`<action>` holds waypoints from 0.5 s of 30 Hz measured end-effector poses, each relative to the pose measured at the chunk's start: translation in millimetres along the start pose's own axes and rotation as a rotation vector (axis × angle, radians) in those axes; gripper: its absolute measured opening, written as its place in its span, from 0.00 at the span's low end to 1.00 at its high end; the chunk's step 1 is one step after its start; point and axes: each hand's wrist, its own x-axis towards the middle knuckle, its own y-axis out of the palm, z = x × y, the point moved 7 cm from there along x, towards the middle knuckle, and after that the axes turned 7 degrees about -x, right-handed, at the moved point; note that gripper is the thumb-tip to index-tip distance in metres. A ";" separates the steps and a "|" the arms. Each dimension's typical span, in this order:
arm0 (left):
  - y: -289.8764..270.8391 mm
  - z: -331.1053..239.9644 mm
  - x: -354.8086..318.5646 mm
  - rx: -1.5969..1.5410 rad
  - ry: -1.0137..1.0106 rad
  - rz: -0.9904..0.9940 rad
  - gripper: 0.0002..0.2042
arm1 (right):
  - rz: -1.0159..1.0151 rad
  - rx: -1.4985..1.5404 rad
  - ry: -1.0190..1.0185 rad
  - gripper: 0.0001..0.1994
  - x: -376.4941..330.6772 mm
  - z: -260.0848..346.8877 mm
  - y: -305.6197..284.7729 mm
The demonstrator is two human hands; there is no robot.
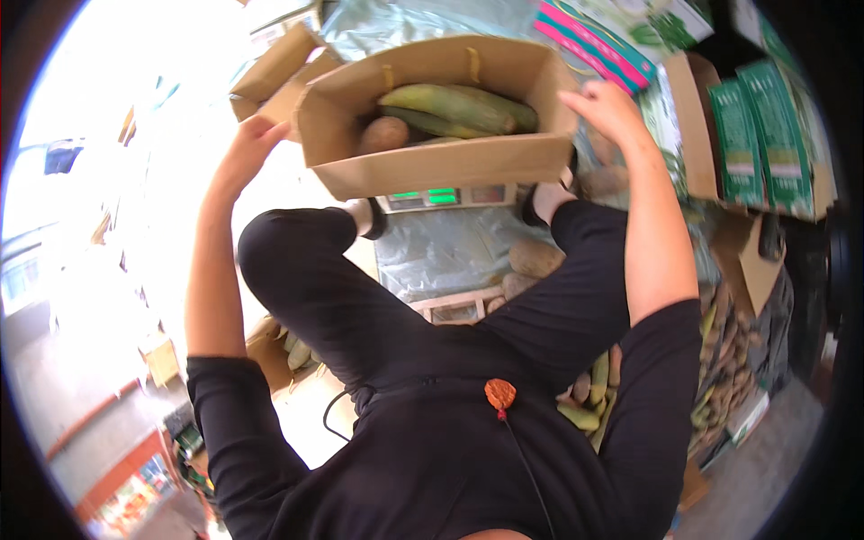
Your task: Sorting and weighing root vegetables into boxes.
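Note:
An open cardboard box (pixel 441 166) sits in front of me at the level of my feet. Inside lie several long yellow-green vegetables (pixel 450 106), which look like corn cobs in their husks, and a round brown tuber (pixel 384 134). My left hand (pixel 250 151) has its fingers pressed together at the box's left edge. At the right edge, my right hand (pixel 608 110) is closed with its thumb against the cardboard corner. Under the box's near side shows a scale (pixel 459 197) with lit green digits; the box hides the rest of it.
Brown tubers (pixel 536 258) lie beside my right leg on plastic sheeting (pixel 432 247). Farther right stands a carton (pixel 697 126) holding green packets (pixel 776 135). A pile of vegetables (pixel 715 378) spreads at the lower right. Behind the box are another carton (pixel 283 67) and a printed box (pixel 598 40).

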 end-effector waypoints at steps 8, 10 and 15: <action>49.3 38.3 48.7 0.266 -0.057 0.210 0.27 | 0.080 -0.066 0.038 0.27 8.7 25.5 17.4; 55.7 36.1 54.0 0.214 -0.097 0.237 0.20 | 0.054 -0.135 0.052 0.25 21.2 -6.5 24.9; 51.2 43.5 40.4 0.106 -0.167 0.220 0.15 | 0.149 -0.010 0.097 0.21 24.4 11.5 26.8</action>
